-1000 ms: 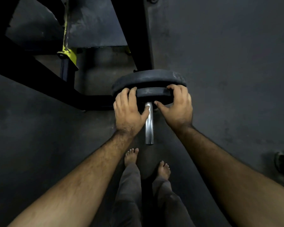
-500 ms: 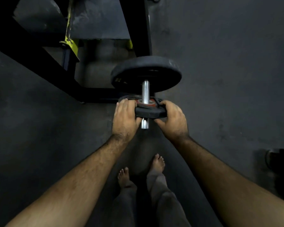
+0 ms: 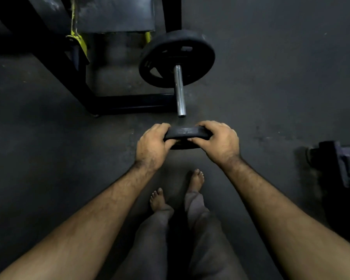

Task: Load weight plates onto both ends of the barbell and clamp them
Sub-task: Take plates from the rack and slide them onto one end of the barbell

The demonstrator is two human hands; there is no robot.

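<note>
A small black round rubber-coated weight plate (image 3: 187,133) is held edge-on by left hand (image 3: 152,147) and right hand (image 3: 220,142), fingers (image 3: 160,127) curled over opposite rims, just near of the bare steel barbell sleeve (image 3: 179,90). A large black round weight plate (image 3: 198,49) sits at the sleeve's far end. The small plate looks rigid, dense and moderately heavy; opposite rims seem the securest hold.

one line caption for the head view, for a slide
Both hands, left and right, hold a small plate just off the bar's sleeve end.

Light: dim, forearms (image 3: 101,217) brightest.
Glare: faint sheen on bar (image 3: 178,89).
Edges: wide-angle bending, dark corners.
</note>
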